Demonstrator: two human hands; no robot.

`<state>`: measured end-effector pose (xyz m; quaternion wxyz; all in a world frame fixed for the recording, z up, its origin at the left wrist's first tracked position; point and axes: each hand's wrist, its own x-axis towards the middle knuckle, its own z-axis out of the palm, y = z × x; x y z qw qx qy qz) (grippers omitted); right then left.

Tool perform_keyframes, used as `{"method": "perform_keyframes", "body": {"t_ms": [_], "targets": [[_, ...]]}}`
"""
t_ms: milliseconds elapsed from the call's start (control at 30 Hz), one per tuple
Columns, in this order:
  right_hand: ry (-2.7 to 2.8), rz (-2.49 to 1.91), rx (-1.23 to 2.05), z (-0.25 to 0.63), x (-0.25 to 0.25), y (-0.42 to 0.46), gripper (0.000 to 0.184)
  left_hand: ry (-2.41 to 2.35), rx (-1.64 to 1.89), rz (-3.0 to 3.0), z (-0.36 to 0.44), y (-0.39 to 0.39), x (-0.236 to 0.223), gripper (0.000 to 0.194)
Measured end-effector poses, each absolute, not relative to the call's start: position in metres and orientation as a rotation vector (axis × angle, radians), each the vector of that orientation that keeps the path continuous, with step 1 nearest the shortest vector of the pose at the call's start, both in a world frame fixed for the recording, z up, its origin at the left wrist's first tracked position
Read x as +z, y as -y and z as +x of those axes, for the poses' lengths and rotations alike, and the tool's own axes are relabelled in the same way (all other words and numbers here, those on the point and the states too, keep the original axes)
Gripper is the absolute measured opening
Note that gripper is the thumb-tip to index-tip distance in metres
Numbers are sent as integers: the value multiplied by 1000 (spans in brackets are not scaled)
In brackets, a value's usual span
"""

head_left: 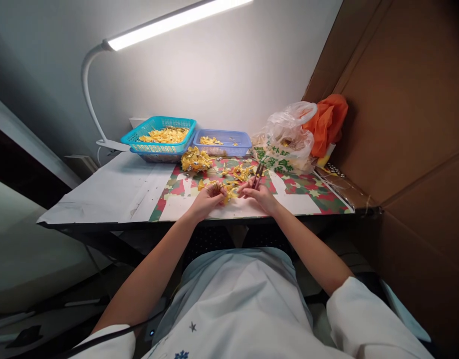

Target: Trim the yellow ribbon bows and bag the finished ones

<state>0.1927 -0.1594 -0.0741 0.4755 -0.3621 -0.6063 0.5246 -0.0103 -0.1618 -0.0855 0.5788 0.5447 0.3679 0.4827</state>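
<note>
Pliers-like tool (258, 177): clamped in the right hand (264, 196), above the front of the desk (98, 192); long axis runs front to back, dark end pointing toward the wall (222, 80). Left hand (206, 200): fingers closed on a yellow flower spray (230, 192), its direction unclear. Turquoise basket (158, 146): heaped with yellow flowers (167, 134). Periwinkle basket (229, 150): fewer flowers, mainly left.

- Left of the left hand (209, 200), the white tabletop (106, 192) offers free room.
- Ahead, the yellow bunch (196, 160), teal basket (158, 147) and purple basket (229, 150) stand in the way.
- Beyond the right hand (262, 195), a plastic bag (289, 149) blocks; cardboard (409, 99) closes the right side.
</note>
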Motion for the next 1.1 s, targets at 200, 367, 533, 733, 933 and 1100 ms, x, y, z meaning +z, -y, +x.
{"method": "perform_keyframes", "body": {"t_ms": [200, 367, 533, 733, 933, 1100], "targets": [[1308, -896, 1139, 171, -55, 153, 57, -870, 1133, 1226, -10, 162, -83, 27], [1235, -949, 1138, 175, -49, 146, 53, -838, 1149, 1057, -12, 159, -81, 29], [1294, -928, 1197, 164, -54, 151, 56, -802, 1131, 1058, -13, 161, -79, 36], [1169, -914, 1187, 157, -59, 159, 55, -871, 1093, 1140, -11, 166, -75, 41], [1154, -994, 1198, 158, -52, 186, 55, -896, 1144, 1038, -9, 161, -76, 38], [1074, -973, 1341, 141, -55, 197, 58, -872, 1235, 971, -11, 160, -76, 34]]}}
